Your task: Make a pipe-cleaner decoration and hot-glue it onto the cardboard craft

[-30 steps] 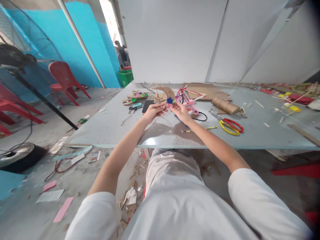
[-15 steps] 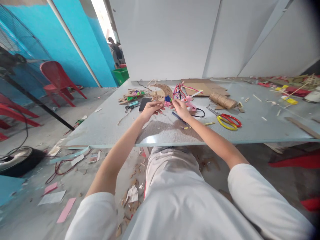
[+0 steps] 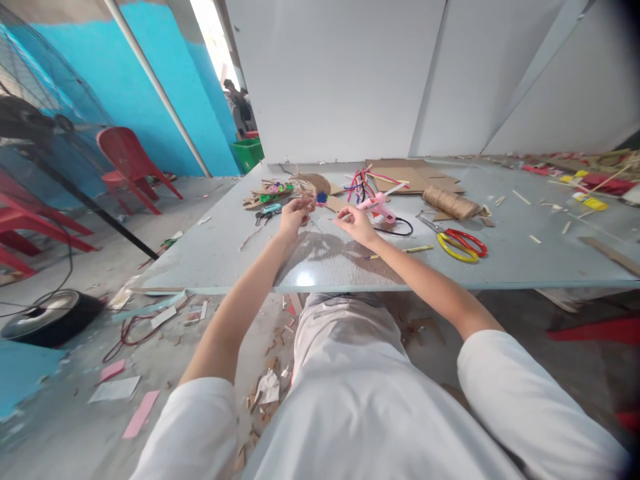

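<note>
My left hand (image 3: 296,219) is closed at the fingertips on a twine-wrapped crescent ornament (image 3: 316,181), which is tilted above the table. A small dark blue flower (image 3: 321,198) sits low on the ornament, just past my left fingertips; some pink shows beside it. My right hand (image 3: 356,224) is a short way to the right of the flower, off the ornament. Its thumb and forefinger are slightly apart, and I see nothing between them. Close behind this hand lies a pink glue gun (image 3: 377,205) with a black cord.
Scissors (image 3: 457,244) with red and yellow handles and a twine roll (image 3: 451,202) lie to the right. Behind are cardboard (image 3: 425,175) and coloured pipe cleaners (image 3: 361,183). Flowered brown pieces (image 3: 270,192) lie left. A yellow pencil-like stick (image 3: 419,249) is near the front.
My right hand has come away from the flower, and its fingers have parted. The ornament has moved a little left with my left hand and tilted. The whole view has shifted slightly.
</note>
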`<action>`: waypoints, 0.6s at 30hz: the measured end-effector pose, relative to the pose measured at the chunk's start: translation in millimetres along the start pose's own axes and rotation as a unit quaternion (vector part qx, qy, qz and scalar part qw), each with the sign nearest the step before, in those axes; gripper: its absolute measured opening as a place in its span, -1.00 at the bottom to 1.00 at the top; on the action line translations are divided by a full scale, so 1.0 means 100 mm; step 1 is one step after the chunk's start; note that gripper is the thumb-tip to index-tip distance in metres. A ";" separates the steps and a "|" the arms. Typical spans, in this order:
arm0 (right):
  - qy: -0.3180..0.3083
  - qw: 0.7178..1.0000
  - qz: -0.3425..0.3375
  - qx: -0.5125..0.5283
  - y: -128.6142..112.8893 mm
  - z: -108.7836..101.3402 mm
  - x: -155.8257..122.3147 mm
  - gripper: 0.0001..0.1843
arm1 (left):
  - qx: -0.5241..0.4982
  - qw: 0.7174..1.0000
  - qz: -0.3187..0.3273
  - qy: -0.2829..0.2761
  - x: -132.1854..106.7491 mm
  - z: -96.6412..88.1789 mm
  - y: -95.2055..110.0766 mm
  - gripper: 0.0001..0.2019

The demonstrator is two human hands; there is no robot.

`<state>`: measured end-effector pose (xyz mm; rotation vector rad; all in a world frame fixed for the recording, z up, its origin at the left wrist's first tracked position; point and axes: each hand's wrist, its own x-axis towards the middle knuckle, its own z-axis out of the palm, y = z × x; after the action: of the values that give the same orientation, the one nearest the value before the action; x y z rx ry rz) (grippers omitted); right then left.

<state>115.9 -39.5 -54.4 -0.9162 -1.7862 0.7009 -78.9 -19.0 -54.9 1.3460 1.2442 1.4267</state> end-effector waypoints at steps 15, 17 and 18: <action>0.102 0.994 -0.005 0.048 0.20 -0.03 0.18 -0.46 | 0.034 0.992 -0.011 -0.125 -0.11 0.08 0.02 -0.69; 0.103 0.993 -0.005 0.052 0.20 -0.04 0.20 -0.52 | 0.040 0.988 -0.018 -0.145 -0.14 0.09 0.05 -0.70; 0.105 0.993 -0.003 0.054 0.20 -0.05 0.20 -0.54 | 0.039 0.987 -0.020 -0.153 -0.15 0.08 0.07 -0.70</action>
<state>121.0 -11.4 -58.1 -0.8775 -1.5503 0.6666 -68.7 -33.7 -51.8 1.5194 1.1255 1.1020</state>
